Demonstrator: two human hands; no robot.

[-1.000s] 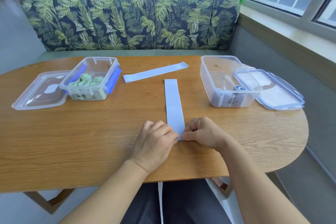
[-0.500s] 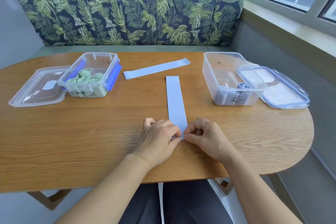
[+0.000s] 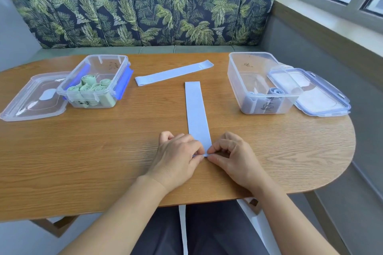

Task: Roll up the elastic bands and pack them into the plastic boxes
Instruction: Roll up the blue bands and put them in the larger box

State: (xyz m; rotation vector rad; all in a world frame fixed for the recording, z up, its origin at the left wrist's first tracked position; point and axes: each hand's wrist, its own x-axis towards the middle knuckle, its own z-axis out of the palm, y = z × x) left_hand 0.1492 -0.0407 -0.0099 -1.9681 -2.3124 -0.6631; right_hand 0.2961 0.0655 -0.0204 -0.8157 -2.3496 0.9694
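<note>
A light blue elastic band (image 3: 195, 109) lies flat on the wooden table (image 3: 83, 151), running away from me. My left hand (image 3: 178, 157) and my right hand (image 3: 234, 155) pinch its near end, where a small fold or roll begins. A second blue band (image 3: 174, 72) lies flat further back. The clear plastic box on the left (image 3: 94, 80) holds several rolled green bands (image 3: 89, 87). In the clear box on the right (image 3: 261, 85) sit rolled blue bands (image 3: 274, 91).
A clear lid (image 3: 31, 97) lies left of the left box, and another lid (image 3: 310, 91) leans against the right box. A leaf-patterned sofa back (image 3: 141, 6) stands behind the table. The window sill (image 3: 331, 16) runs along the right.
Both hands stay at the band's near end, their fingers curling its edge slightly. The camera has tilted a little; the objects on the table have not moved.
</note>
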